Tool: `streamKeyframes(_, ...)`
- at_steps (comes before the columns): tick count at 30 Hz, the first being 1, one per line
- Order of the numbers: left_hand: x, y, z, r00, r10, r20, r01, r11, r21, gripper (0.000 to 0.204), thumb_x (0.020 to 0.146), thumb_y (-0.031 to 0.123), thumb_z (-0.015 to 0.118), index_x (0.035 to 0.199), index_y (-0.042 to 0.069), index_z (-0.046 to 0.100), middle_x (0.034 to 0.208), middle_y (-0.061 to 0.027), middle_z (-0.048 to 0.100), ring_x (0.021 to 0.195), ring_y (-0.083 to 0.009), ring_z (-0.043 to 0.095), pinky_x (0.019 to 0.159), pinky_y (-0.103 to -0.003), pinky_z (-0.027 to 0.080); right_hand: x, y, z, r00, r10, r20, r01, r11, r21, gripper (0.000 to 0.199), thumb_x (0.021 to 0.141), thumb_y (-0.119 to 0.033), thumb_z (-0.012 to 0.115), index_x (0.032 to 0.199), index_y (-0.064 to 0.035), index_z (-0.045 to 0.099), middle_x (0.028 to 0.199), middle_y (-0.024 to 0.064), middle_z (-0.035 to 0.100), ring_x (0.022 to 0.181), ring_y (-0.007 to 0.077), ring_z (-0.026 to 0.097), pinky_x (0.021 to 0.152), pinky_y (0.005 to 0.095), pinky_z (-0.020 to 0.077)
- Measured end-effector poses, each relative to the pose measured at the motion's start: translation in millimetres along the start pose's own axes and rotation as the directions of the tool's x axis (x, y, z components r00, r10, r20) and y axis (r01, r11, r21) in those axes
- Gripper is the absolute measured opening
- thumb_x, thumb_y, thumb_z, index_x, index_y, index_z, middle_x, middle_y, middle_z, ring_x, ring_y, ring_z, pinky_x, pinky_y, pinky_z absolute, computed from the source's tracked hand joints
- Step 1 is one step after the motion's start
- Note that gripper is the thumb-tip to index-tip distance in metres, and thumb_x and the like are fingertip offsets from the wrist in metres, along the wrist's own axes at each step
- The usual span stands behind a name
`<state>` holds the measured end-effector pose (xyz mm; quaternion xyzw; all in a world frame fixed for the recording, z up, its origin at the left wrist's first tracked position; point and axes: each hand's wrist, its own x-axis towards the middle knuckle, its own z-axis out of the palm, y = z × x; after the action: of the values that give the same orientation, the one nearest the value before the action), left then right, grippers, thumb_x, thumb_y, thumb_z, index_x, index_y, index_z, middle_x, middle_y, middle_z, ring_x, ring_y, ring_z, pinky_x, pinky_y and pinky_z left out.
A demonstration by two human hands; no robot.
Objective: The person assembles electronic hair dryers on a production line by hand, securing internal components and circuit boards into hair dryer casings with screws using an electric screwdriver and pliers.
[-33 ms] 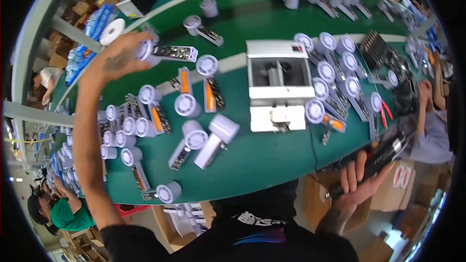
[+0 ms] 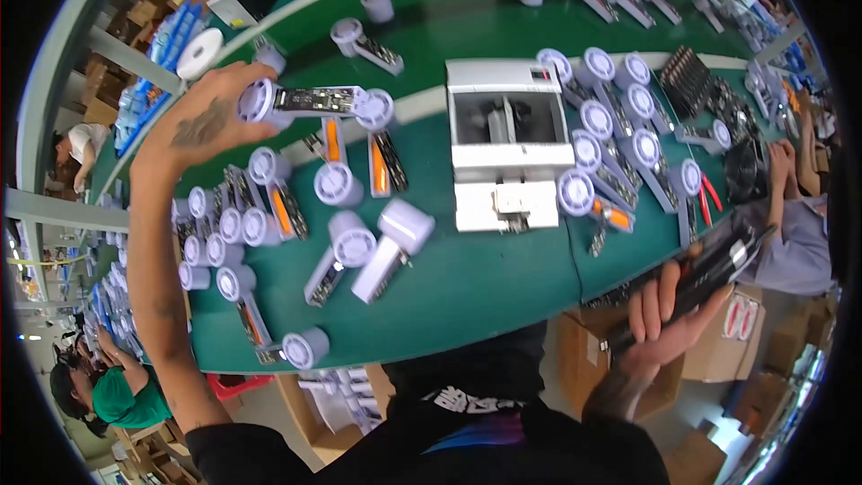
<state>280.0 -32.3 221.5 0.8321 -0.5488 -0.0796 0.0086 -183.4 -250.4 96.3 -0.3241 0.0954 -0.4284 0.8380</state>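
My left hand [image 2: 208,117] is closed around the round head of a lavender-white handheld fan [image 2: 258,102], held above the green table. Its handle points right, with a circuit board exposed along it, and its tip overlaps another fan head [image 2: 373,110] in the view. My right hand [image 2: 663,314] grips a long, glossy black object [image 2: 705,274] at the table's near right edge; its kind is unclear. Close to that object lie red-handled pliers [image 2: 708,198]. Several fans lie on the left below my left arm, and two fans [image 2: 395,238] lie nearer the middle.
A white and grey box-shaped machine [image 2: 510,117] stands on the green table [image 2: 467,296]. Fans crowd its right side, beside a black rack [image 2: 688,81]. Under the table edge is a cardboard box [image 2: 328,427] with white parts. Other people work at both sides.
My left hand has come slightly nearer with the fan, whose handle tip now overlaps a fan head behind it. The whole view has shifted a little. My right hand still grips the black object.
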Motion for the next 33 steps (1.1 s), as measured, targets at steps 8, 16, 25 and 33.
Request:
streamKeyframes(8,-109.3,175.6,80.9,0.99,-0.083,0.115,0.107,0.97,-0.218,0.052,0.076,0.032,0.081,0.116,0.005,0.06,0.101,-0.0174,0.063,0.08,-0.0347,0.068,0.072,-0.044,0.056,27.8,14.7,46.4,0.939,-0.143,0.313,0.109,0.986,0.125,0.068,0.103,-0.059,0.036,0.145,-0.0073,0.028,0.073,0.0059,0.043,0.045,0.0126,0.042,0.039,0.0258,0.0409)
streamKeyframes(16,-114.7,223.1,170.8,0.979,-0.187,-0.082,0.177,0.977,-0.116,0.055,0.076,0.038,0.081,0.112,0.003,0.059,0.088,-0.0108,0.056,0.078,-0.0271,0.064,0.06,-0.037,0.052,14.0,22.6,37.5,0.948,-0.081,0.307,0.069,0.996,0.048,0.068,0.1,-0.066,0.031,0.144,-0.0153,0.042,0.075,0.0052,0.043,0.045,0.0128,0.041,0.039,0.0277,0.0405)
streamKeyframes(25,-84.3,227.7,213.8,0.842,-0.032,-0.538,-0.081,0.98,-0.184,0.037,0.077,0.031,0.081,0.107,0.011,0.072,0.1,-0.0036,0.063,0.097,-0.0224,0.057,0.079,-0.04,0.043,38.3,50.6,65.0,0.975,-0.11,0.193,0.134,0.984,-0.117,0.082,0.091,-0.081,0.027,0.144,-0.0181,0.032,0.069,0.0039,0.045,0.043,0.0142,0.043,0.039,0.0304,0.0392)
streamKeyframes(33,-79.8,237.0,228.7,0.832,-0.064,-0.551,-0.025,0.988,-0.152,0.029,0.076,0.023,0.081,0.1,0.009,0.074,0.088,0.0012,0.064,0.085,-0.0182,0.058,0.08,-0.039,0.044,47.3,67.3,67.2,0.968,-0.14,0.208,0.178,0.967,-0.182,0.078,0.094,-0.076,0.028,0.142,-0.0146,0.034,0.069,0.0037,0.044,0.042,0.0126,0.041,0.037,0.0285,0.0373)
